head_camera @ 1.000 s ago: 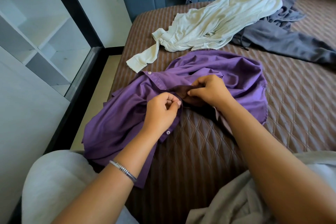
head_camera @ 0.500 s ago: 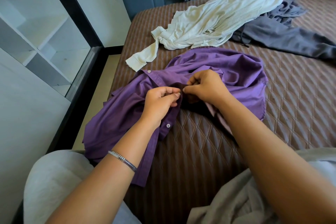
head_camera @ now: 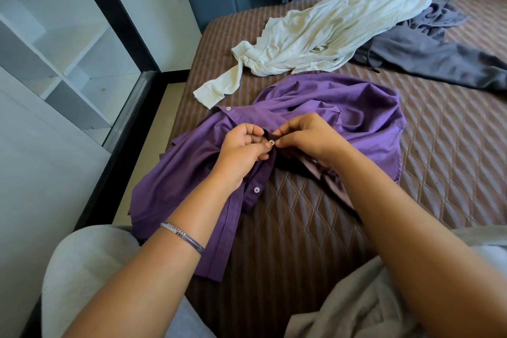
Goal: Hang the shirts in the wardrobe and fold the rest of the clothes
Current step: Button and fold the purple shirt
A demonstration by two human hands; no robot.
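Both hands have drawn together at the front of the purple shirt [head_camera: 315,107], and a small white button [head_camera: 271,142] that was hidden a second ago now shows between their fingertips. The left hand [head_camera: 242,149], which held its edge of the placket a little apart from the other hand a second ago, now meets it; its fingers are curled and pinch the cloth right at the button. The right hand [head_camera: 307,138] pinches the opposite edge of the shirt front, fingers curled tight, thumb and forefinger touching the cloth just beside the button. A silver bracelet [head_camera: 182,236] sits on the left wrist.

The purple shirt lies crumpled on the brown quilted bedspread [head_camera: 452,173] much as before, its lower front open, with a second button [head_camera: 256,189] showing below the left hand. Beyond it the cream knit garment [head_camera: 329,33] and the grey garment [head_camera: 439,55] lie where they lay earlier, the cream one overlapping the grey. White wardrobe shelves [head_camera: 68,44] stand to the left of the bed. A grey cloth [head_camera: 370,307] lies bunched at the lower edge of the view.
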